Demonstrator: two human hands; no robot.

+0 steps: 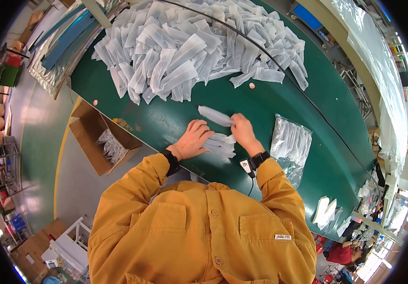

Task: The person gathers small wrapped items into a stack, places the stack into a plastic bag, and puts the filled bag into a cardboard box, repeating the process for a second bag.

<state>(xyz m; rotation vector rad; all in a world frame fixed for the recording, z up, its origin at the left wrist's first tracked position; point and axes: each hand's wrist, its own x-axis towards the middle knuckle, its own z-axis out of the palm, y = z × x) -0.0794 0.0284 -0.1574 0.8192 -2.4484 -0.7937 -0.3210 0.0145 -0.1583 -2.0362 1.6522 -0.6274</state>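
Pinched in my right hand [243, 129] is the right end of a slim white wrapped packet [215, 116], its other end pointing up and left above the table. My left hand [193, 140] lies with its fingers stretched over the left side of a small stack of similar white packets [221, 146]. That stack rests on the green table [166, 113] in front of my chest, just below the held packet. What is inside the wrappers cannot be made out. Across the far side of the table spreads a large heap of the same packets [180, 52].
Right of my right hand lies a clear plastic bag [291, 142] filled with packets in a row. Near my right wrist sits a small white device [247, 167] on a cable. A black cable [279, 66] crosses overhead. An open cardboard box [92, 142] stands left, below the table edge.
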